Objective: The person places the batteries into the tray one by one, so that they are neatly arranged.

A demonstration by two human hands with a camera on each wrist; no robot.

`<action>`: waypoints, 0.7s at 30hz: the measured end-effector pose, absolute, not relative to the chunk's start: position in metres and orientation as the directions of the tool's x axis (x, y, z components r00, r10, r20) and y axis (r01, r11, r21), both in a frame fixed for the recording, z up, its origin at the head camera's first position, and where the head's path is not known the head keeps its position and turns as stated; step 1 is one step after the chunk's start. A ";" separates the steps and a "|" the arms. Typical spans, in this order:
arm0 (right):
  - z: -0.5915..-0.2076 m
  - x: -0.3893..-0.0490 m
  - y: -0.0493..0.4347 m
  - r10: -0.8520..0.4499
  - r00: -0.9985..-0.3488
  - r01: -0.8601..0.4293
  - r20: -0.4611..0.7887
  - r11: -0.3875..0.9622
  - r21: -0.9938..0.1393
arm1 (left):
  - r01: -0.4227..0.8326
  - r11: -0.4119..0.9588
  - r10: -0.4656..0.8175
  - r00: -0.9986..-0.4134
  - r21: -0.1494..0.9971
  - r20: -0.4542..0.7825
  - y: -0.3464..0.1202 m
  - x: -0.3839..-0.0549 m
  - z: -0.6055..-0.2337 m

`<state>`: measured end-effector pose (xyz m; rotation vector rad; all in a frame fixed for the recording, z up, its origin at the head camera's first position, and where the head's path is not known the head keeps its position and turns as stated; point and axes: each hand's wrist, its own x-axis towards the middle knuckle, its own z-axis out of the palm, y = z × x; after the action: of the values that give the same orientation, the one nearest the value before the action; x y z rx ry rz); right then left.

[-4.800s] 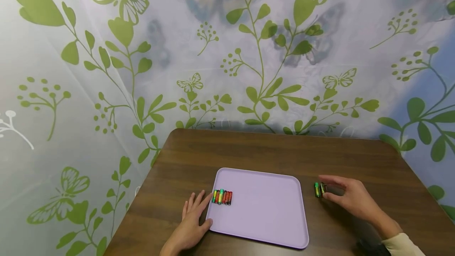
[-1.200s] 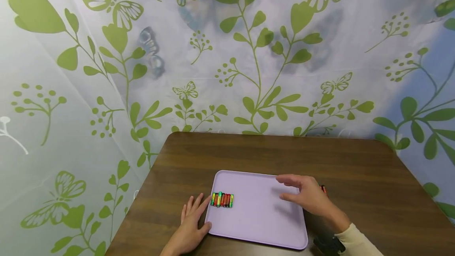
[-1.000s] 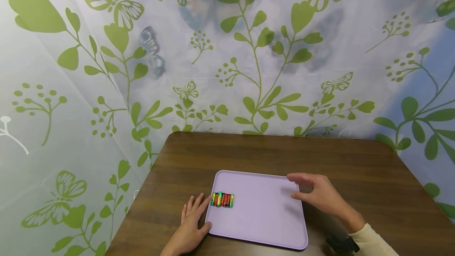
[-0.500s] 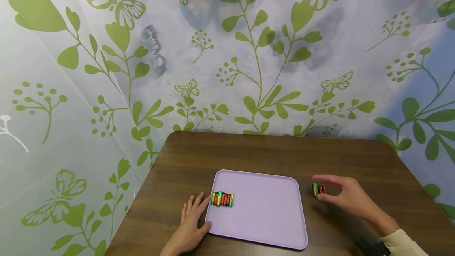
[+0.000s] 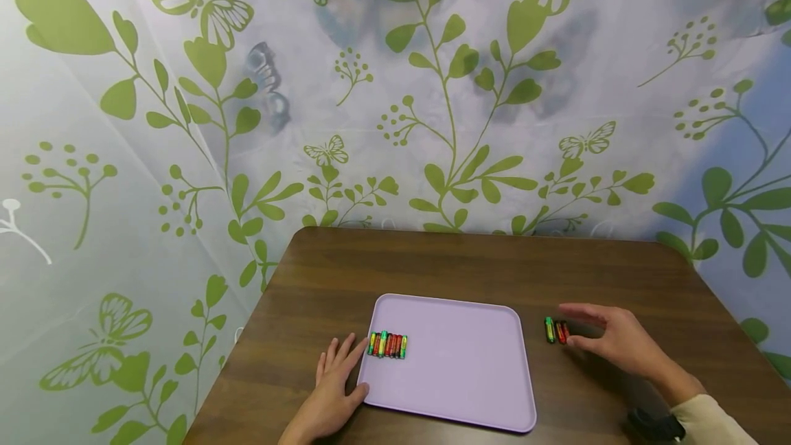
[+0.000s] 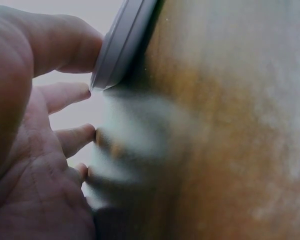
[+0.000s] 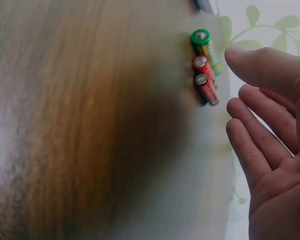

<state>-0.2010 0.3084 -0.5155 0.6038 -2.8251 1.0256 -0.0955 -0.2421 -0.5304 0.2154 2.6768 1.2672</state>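
A lilac tray (image 5: 460, 369) lies on the table, with a row of several green and red batteries (image 5: 387, 345) side by side near its left rim. My left hand (image 5: 330, 393) rests at that rim with fingers spread; in the left wrist view its thumb (image 6: 72, 47) touches the tray edge (image 6: 122, 45). Right of the tray, a green battery (image 5: 549, 329) and two red batteries (image 5: 562, 332) lie together on the wood. Just beside them is my right hand (image 5: 618, 342), thumb and fingers apart and holding nothing. The right wrist view shows the larger green battery (image 7: 202, 45) by the thumb.
The brown wooden table (image 5: 469, 259) has rounded far corners. Behind it and to the left hangs a white curtain (image 5: 346, 122) printed with green leaves and butterflies. A dark band (image 5: 655, 424) sits on my right wrist by the pale sleeve (image 5: 711, 424).
A green battery now ends the row on the tray. My right hand was over the tray's right side and has moved back right to the loose batteries. The left hand stays put.
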 end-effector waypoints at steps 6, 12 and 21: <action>-0.525 -0.206 0.315 -0.357 -0.911 -0.410 0.207 0.721 -0.558 | 0.055 0.628 0.203 -0.974 0.776 -0.096 -0.242 -0.095 -0.530; -0.528 -0.208 0.314 -0.363 -0.910 -0.412 0.201 0.726 -0.550 | 0.054 0.621 0.204 -0.975 0.782 -0.094 -0.242 -0.096 -0.532; -0.533 -0.206 0.309 -0.343 -0.910 -0.415 0.234 0.741 -0.528 | 0.060 0.620 0.200 -0.976 0.782 -0.084 -0.242 -0.097 -0.531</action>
<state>-0.2058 0.3092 -0.5333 0.6161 -2.8171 0.8977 -0.0967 -0.2416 -0.5311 0.2169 2.6781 1.2839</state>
